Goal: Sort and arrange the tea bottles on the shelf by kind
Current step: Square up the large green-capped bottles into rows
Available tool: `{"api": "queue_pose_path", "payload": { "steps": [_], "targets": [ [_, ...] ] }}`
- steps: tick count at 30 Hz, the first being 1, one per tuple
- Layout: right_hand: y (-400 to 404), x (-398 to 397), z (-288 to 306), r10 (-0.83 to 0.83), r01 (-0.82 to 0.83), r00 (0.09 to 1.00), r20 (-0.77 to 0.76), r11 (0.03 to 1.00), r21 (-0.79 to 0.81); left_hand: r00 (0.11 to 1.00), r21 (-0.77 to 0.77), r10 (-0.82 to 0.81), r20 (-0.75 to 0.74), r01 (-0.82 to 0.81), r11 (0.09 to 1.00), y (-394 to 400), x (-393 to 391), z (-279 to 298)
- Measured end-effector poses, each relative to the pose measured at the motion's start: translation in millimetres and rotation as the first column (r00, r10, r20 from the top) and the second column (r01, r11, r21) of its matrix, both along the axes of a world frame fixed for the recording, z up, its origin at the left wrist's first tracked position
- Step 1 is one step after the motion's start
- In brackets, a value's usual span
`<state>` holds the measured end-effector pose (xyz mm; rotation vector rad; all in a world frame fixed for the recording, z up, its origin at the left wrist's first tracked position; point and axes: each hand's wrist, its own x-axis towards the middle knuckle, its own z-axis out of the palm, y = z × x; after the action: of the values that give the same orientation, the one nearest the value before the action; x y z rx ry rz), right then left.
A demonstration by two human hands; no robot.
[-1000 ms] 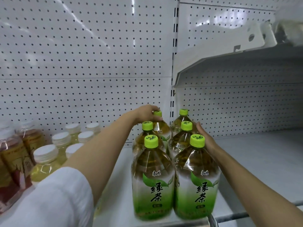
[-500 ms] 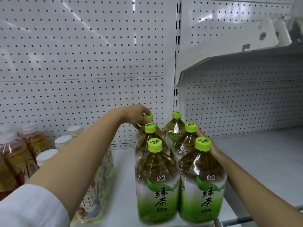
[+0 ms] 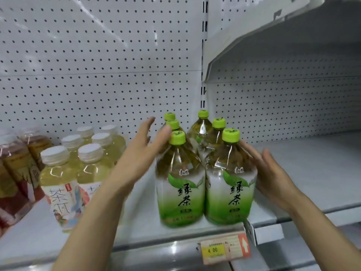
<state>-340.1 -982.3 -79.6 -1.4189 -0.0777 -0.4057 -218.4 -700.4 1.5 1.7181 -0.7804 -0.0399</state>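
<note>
Landmark: the green tea block (image 3: pixel 205 173), six green-capped bottles in two files of three, upright at the shelf's (image 3: pixel 312 173) front edge, directly above the price tag (image 3: pixel 224 249).

Far left of the block: red-brown tea bottles (image 3: pixel 15 173), part cropped. Between those and the block: pale yellow tea bottles (image 3: pixel 78 163) with white caps, grouped, well apart from the block (kinds are kept separate, not mixed).

Left hand (image 3: pixel 140 153): a second ago it was clamped on the rear-left cap of the block; now it has been pulled off, fingers straight and spread, nothing held. It is seen just left of the block's left file, thumb level with the front-left cap; contact cannot be told (motion blur).

Right hand (image 3: pixel 269 173): was pressed deep against the block's right side; now it has been drawn forward, fingers extended and flat beside the front-right bottle, fingertips touching or nearly so. Nothing gripped.

Read: squaring of the green block is judged finished, both hands being released. Shelf right of the block is unfilled.
</note>
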Motion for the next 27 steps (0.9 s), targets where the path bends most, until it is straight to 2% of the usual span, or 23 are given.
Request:
{"api": "queue_pose_path", "payload": {
  "steps": [3,5,7,11,21,24,27],
  "targets": [
    [8.7,-23.5,-14.9,0.006,-0.002,1.000,0.020,0.987,-0.159,0.994,0.054,-0.099,-0.043,0.101,0.993,10.1,-31.6,-52.6],
    [19.1,-28.7,-16.4,-0.061,0.069,0.997,0.037,0.951,-0.302,0.997,0.062,-0.077,-0.014,0.077,0.995,8.3,-31.8,-74.8],
    [25.0,-27.1,-19.3,-0.132,0.142,0.990,0.053,0.925,-0.352,0.999,0.042,-0.042,-0.014,0.042,0.998,6.7,-33.4,-82.1],
    [27.0,-26.2,-20.0,-0.131,0.145,0.989,0.063,0.926,-0.349,0.999,0.046,0.000,0.043,-0.001,0.999,4.4,-37.8,-86.3],
    [33.3,-30.2,-20.3,-0.104,0.109,0.994,0.033,0.951,-0.290,1.000,0.058,-0.016,0.022,0.015,0.998,4.0,-31.2,-88.7],
    [41.9,-36.1,-24.9,-0.184,0.197,0.980,0.072,0.934,-0.300,0.999,0.070,-0.010,0.031,0.008,0.998,5.9,-28.9,-90.5],
    [50.8,-43.2,-35.9,-0.315,0.343,0.939,0.136,0.873,-0.346,0.994,0.087,0.037,0.104,-0.046,0.995,6.3,-37.8,-91.8]
  ]
}}
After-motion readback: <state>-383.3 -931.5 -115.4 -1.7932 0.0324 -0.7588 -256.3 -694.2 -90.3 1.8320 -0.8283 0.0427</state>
